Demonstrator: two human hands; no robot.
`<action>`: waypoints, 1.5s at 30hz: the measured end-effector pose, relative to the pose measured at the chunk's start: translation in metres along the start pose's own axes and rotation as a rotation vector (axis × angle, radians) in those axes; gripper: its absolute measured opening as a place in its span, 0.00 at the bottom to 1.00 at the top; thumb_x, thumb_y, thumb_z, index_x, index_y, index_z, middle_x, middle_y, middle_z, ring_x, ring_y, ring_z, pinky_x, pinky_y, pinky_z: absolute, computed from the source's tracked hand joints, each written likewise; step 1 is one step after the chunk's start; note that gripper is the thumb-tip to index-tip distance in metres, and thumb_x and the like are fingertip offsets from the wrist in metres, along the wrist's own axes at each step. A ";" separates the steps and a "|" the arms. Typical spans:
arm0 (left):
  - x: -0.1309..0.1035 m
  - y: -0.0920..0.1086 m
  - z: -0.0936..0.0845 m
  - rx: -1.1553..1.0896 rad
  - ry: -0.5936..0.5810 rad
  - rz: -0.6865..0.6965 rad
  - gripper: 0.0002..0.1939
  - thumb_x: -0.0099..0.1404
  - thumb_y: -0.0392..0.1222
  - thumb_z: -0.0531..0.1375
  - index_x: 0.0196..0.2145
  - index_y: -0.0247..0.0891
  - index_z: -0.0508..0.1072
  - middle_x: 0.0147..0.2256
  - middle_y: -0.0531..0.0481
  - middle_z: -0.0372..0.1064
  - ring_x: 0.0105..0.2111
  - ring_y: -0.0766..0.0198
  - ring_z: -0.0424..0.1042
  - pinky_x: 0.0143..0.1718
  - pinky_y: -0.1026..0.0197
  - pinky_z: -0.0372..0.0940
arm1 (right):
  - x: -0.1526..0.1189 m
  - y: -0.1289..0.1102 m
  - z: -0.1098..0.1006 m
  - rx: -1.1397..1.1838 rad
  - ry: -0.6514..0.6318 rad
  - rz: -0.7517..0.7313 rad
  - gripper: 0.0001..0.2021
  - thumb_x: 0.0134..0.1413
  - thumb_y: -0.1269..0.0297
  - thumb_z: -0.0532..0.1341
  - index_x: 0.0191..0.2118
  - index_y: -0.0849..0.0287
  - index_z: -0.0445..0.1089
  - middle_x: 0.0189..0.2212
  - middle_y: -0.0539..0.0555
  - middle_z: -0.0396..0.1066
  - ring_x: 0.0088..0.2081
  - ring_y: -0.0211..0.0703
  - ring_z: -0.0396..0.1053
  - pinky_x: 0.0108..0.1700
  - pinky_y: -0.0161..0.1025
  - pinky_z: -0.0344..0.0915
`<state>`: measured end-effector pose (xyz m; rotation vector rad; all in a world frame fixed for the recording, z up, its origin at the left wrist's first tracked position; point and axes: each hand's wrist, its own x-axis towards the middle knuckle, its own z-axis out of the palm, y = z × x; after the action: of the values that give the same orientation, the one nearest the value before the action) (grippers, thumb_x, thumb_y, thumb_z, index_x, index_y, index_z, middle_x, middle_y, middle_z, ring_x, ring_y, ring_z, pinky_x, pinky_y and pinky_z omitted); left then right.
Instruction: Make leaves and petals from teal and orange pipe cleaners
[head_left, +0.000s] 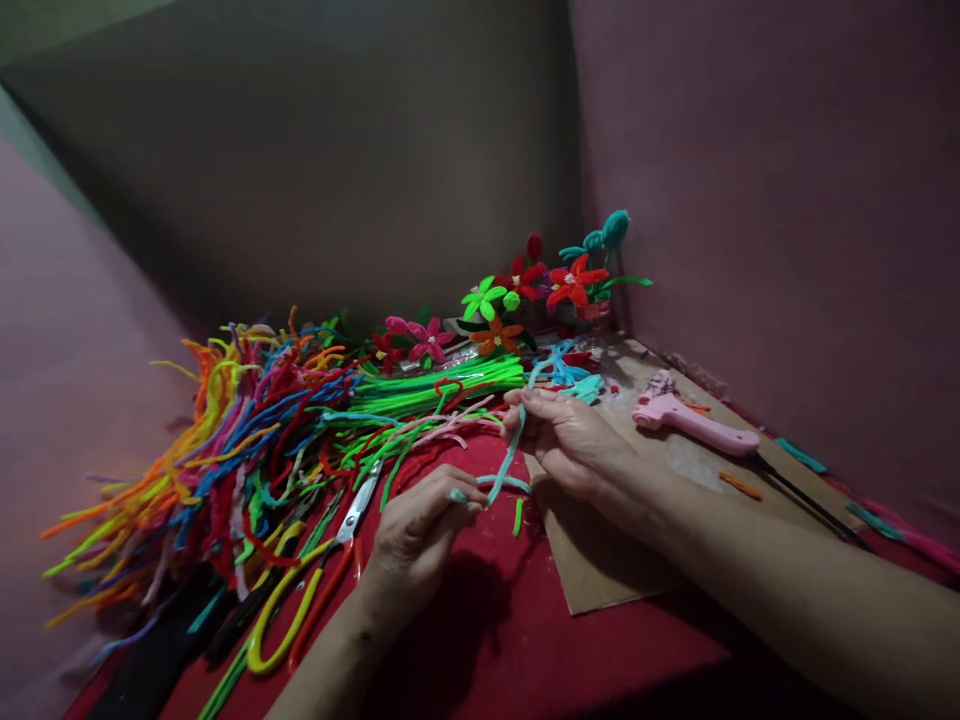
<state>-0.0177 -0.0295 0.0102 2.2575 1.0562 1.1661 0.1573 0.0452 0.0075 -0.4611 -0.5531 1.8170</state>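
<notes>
A light blue pipe cleaner (509, 460) stretches between my two hands over the red tabletop. My left hand (429, 525) pinches its lower part, where it bends, and a short end pokes out beside the fingers. Higher up, my right hand (564, 430) grips the same pipe cleaner between thumb and fingertips, and its free end curls above them. Just beyond my right hand lie blue pipe-cleaner petals (566, 365). A short green piece (518, 517) rests on the cloth below the hands.
Left lies a big heap of multicoloured pipe cleaners (247, 450), with a green bundle (450, 378) behind. Scissors (352, 525) with red and yellow handles lie near my left hand. A pink glue gun (697, 422) sits on cardboard (600, 570). Pipe-cleaner flowers (576, 282) stand against the wall.
</notes>
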 end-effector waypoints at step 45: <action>0.038 0.003 -0.003 -0.716 0.416 -0.583 0.12 0.54 0.46 0.63 0.27 0.34 0.67 0.13 0.60 0.55 0.12 0.76 0.52 0.14 0.72 0.51 | -0.023 0.019 0.003 -0.594 -0.462 0.258 0.12 0.52 0.58 0.57 0.32 0.64 0.69 0.25 0.53 0.69 0.22 0.32 0.61 0.25 0.32 0.57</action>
<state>-0.0048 -0.0024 0.0341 1.0940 1.0951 1.4568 0.1476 0.0180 0.0002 -0.5235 -1.4278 1.9995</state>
